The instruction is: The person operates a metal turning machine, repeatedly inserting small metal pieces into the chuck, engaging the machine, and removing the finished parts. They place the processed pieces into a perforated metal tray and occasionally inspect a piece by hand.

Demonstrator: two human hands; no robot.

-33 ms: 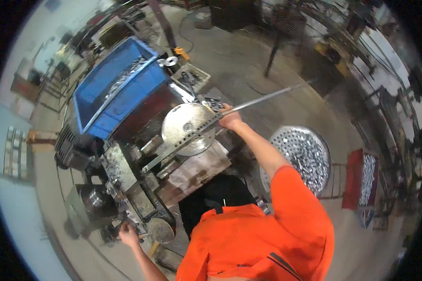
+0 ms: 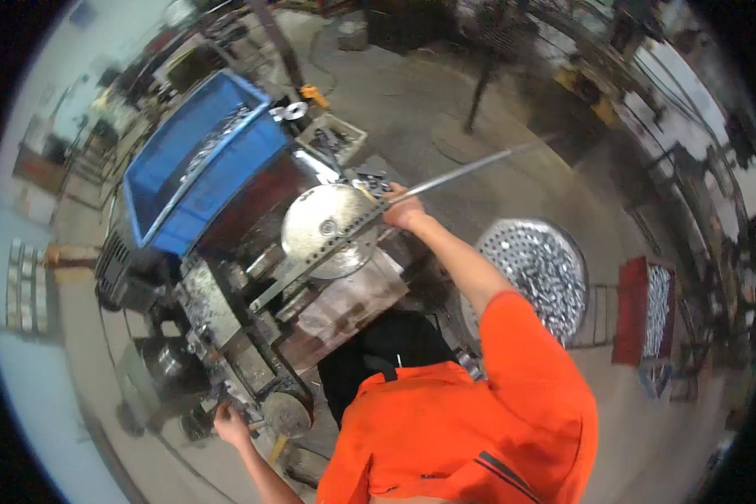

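Observation:
My right hand [image 2: 405, 212] is closed round a metal bar, where a long silver rod [image 2: 466, 172] runs out to the far right. From that hand a flat bar with a row of holes [image 2: 317, 255] slants down to the left, across a round metal disc [image 2: 326, 225] on the machine. At the lower left my left hand [image 2: 230, 422] has its fingers curled by the machine's front end, beside a small round wheel [image 2: 286, 413]. Whatever those fingers pinch is too small to make out.
A blue bin [image 2: 218, 181] with metal pieces stands behind the machine, beside a small tray of parts [image 2: 338, 139]. To my right is a perforated round basin [image 2: 489, 244] full of shiny metal pieces. Farther right stands a red container [image 2: 630, 311] with more pieces.
The view has shifted slightly, so the machine and bins appear a little farther left. My right hand stays on the bar, and my left hand remains by the small wheel.

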